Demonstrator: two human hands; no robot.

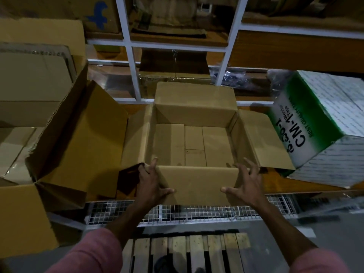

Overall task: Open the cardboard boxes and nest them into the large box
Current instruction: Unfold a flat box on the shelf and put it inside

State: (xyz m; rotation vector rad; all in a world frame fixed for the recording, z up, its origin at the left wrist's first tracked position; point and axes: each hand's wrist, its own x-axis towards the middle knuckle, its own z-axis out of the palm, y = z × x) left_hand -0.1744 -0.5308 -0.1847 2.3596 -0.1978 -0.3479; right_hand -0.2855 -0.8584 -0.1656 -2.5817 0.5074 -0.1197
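Brown wood makes the shelf top (307, 191) where my boxes sit, and a white wire grid (197, 212) runs along its near edge. Below that I see wooden slats (187, 251) on the floor. Far behind, a white metal frame (136, 62) splits the dim room into shelves with more brown stuff on them.

In the middle sits a small cardboard box (194, 142). It is open, all four flaps are folded out, and I see nothing inside but its own bottom flaps. My left hand (152, 183) has its fingers spread wide and presses on the left end of the near flap, thumb lying on top. My right hand (243, 183) is spread wide too, at the right end of the same flap, and I cannot tell if it touches the card. Neither hand is closed around anything.

On the left, touching the small box, stands the large box (82, 146), open, with a tall flap up. On the right a white and green box (323, 131) leans tilted, near the small box's right flap.
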